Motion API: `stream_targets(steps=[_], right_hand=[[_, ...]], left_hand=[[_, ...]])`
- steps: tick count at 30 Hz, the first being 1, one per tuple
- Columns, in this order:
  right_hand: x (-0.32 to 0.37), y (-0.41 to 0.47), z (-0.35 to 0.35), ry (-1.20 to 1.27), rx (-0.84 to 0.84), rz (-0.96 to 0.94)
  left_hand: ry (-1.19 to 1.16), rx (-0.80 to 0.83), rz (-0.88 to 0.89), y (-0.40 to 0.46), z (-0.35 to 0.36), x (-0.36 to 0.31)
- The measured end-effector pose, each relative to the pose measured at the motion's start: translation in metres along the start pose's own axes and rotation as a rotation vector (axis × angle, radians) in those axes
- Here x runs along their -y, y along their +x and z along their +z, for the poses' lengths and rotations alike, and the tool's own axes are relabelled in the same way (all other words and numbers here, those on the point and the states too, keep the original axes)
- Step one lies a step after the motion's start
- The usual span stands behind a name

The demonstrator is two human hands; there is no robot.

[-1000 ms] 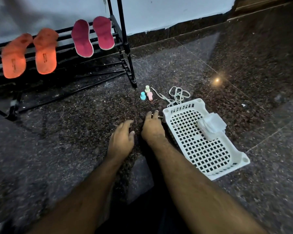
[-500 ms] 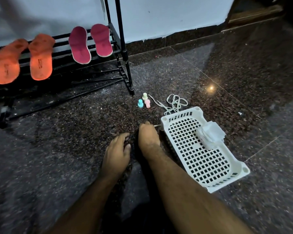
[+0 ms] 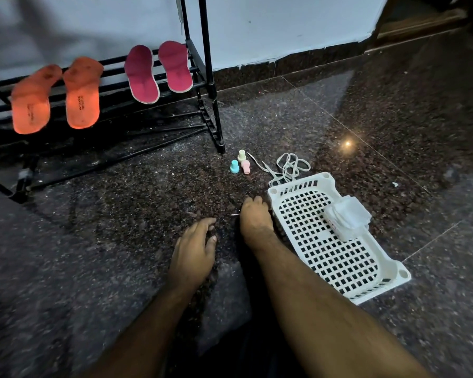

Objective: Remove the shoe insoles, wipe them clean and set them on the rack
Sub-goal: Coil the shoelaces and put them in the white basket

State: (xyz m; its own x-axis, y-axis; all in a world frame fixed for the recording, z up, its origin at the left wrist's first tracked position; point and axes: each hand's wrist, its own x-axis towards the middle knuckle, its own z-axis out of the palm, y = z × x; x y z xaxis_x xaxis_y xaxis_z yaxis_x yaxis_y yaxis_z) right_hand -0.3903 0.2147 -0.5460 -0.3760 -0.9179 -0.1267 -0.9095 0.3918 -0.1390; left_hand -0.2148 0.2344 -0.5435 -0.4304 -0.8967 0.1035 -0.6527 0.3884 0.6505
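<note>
Insoles, an orange pair [image 3: 55,96] and a pink pair [image 3: 159,70], already lie on the rack [image 3: 202,85]. Both hands, left [image 3: 193,255] and right [image 3: 256,222], press on the floor, fingers loose and gripping nothing. The setting-down step looks finished; next probably means tidying the basket [image 3: 336,266].

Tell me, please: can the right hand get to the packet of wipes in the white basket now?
Probably yes: the right hand rests beside the white basket, whose top is open, and nothing covers the packet of wipes.
</note>
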Motion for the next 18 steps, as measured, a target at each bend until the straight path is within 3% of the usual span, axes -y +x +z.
stream_targets(steps=[5, 8, 12, 18], right_hand=[[0.047, -0.021, -0.025, 0.391, -0.061, -0.267], [0.069, -0.052, -0.034, 0.732, -0.035, -0.294], [0.068, -0.079, -0.037, 0.753, 0.016, -0.415], [0.082, -0.115, -0.045, 0.850, -0.076, -0.441]], left_hand=[[0.016, -0.058, -0.013, -0.008, -0.010, -0.006], [-0.075, -0.124, -0.126, -0.014, -0.026, -0.006], [-0.200, -0.142, -0.137, -0.031, -0.053, -0.013], [-0.376, -0.204, -0.078, -0.059, -0.088, -0.022]])
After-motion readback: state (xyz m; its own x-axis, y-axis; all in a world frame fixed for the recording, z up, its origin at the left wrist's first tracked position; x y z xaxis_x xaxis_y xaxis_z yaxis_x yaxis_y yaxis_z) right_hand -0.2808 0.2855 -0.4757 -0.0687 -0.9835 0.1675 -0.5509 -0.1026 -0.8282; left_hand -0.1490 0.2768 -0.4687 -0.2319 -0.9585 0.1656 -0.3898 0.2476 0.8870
